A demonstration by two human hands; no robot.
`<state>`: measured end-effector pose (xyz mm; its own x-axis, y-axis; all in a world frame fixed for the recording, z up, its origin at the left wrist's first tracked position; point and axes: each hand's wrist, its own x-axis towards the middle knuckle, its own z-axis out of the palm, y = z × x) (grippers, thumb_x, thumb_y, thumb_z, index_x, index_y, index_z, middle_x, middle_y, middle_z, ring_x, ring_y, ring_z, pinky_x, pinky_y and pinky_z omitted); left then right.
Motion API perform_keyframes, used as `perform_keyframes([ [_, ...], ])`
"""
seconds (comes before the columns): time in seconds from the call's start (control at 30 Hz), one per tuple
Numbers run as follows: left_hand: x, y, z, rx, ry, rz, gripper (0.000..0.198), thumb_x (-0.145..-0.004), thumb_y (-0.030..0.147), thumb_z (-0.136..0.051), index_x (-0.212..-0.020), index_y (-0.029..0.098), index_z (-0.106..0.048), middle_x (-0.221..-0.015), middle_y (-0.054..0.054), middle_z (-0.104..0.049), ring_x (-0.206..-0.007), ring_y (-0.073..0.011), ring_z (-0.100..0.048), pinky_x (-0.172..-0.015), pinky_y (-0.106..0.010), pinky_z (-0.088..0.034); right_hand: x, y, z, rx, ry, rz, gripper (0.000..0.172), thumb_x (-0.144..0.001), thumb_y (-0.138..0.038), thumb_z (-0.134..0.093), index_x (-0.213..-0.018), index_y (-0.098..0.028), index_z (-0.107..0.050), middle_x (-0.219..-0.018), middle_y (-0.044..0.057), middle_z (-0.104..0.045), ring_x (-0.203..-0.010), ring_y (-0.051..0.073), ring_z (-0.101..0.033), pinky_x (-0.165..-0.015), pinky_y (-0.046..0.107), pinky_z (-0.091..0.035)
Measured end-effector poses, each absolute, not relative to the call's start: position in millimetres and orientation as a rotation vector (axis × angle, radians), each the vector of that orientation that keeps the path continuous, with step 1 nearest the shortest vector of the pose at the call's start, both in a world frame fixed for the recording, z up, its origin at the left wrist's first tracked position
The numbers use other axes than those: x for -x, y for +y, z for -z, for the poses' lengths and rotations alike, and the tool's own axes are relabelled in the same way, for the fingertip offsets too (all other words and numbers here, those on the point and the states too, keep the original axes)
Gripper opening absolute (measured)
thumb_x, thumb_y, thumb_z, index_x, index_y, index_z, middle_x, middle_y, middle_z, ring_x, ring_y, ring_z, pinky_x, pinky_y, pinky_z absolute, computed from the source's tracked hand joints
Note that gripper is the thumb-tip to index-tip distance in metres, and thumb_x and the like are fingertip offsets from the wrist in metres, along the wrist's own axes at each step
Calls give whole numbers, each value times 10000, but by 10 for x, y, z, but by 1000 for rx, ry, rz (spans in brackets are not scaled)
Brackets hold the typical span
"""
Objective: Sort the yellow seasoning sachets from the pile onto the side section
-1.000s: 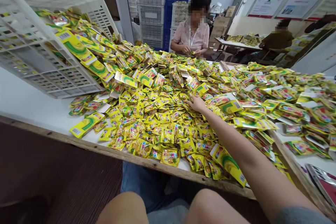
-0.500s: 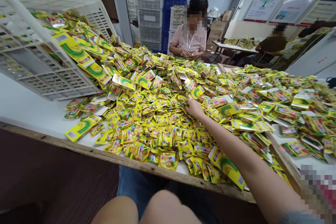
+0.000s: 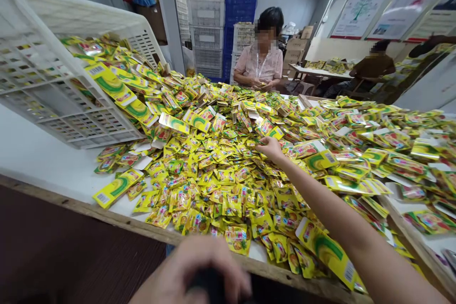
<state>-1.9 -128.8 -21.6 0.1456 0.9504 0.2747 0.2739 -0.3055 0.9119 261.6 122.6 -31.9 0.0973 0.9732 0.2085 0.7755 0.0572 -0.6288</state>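
The right hand (image 3: 270,148) is half open, its fingertips (image 3: 262,148) resting on yellow sachets (image 3: 213,185) heaped across the counter (image 3: 35,152), with no clear hold on one. The left hand (image 3: 192,270), at the counter's near edge, curls around a dark object (image 3: 210,285).

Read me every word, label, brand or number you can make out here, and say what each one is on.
No text can be read for certain.
Yellow sachets: print too small and blurred to read.
Large yellow packet: a barcode shows, digits too small to read.
Wall poster: lettering too small to read.
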Motion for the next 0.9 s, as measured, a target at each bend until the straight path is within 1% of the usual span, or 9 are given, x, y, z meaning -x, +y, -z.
perform_keyframes([
  [0.1,115,-517,232,-1816,1583,-1168,250,-900,376,-481,-1041,234,-630,-1012,-65,-659,-975,-233,-606,-905,-439,-478,-2599,1064,269,1669,-1689,-562,180,-655,-322,-682,-667,-161,-603,-611,-2,-584,-614,165,-544,-575,267,-404],
  [0.17,196,-24,281,-1955,2005,-939,310,-909,307,-441,-1169,195,-567,-1194,-99,-600,-1154,-252,-527,-1009,-433,-398,-2549,889,238,1587,-1696,-685,219,-640,-370,-679,-646,-161,-614,-587,-11,-570,-593,152,-523,-564,260,-385],
  [0.2,227,179,316,-1979,2027,-874,347,-886,294,-486,-1205,170,-540,-1266,-123,-557,-1218,-269,-476,-1041,-436,-360,-2519,791,224,1546,-1699,-749,251,-639,-405,-676,-647,-160,-623,-579,-15,-567,-579,146,-513,-554,257,-379],
  [0.27,253,472,396,-2041,1990,-733,388,-835,290,-571,-1206,183,-534,-1286,-114,-554,-1219,-261,-485,-1028,-395,-375,-2458,598,200,1476,-1689,-871,319,-634,-473,-673,-665,-157,-637,-565,-20,-564,-549,134,-500,-531,253,-375],
  [0.43,188,674,537,-2057,1907,-586,251,-808,206,-588,-1059,197,-604,-1075,-109,-671,-1029,-260,-618,-909,-376,-451,-2341,273,208,1361,-1575,-1091,370,-608,-511,-707,-689,-156,-641,-616,-9,-613,-589,138,-553,-589,267,-452],
  [0.57,186,667,509,-1978,1899,-683,205,-782,169,-593,-981,197,-627,-1006,-102,-695,-994,-266,-635,-900,-384,-456,-2221,136,260,1291,-1436,-1217,406,-624,-561,-684,-726,-178,-597,-672,-10,-613,-612,144,-596,-573,292,-524],
  [0.67,195,623,430,-1849,1892,-886,185,-783,165,-564,-952,185,-636,-968,-106,-702,-989,-264,-638,-914,-390,-455,-2144,23,287,1228,-1365,-1301,435,-600,-576,-705,-747,-180,-596,-664,-12,-604,-592,147,-611,-509,296,-548],
  [0.73,173,537,380,-1734,1848,-1065,200,-821,215,-505,-973,166,-624,-977,-115,-696,-969,-251,-645,-898,-386,-472,-2120,-52,307,1196,-1318,-1338,441,-584,-569,-728,-723,-166,-614,-655,2,-618,-596,150,-623,-523,300,-561],
  [0.9,-55,82,385,-1457,1553,-1323,331,-813,422,-461,-921,129,-570,-774,-64,-679,-673,-173,-667,-678,-318,-555,-1982,-150,413,1147,-1126,-1352,439,-631,-604,-685,-763,-190,-617,-736,29,-666,-689,189,-663,-634,360,-593],
])
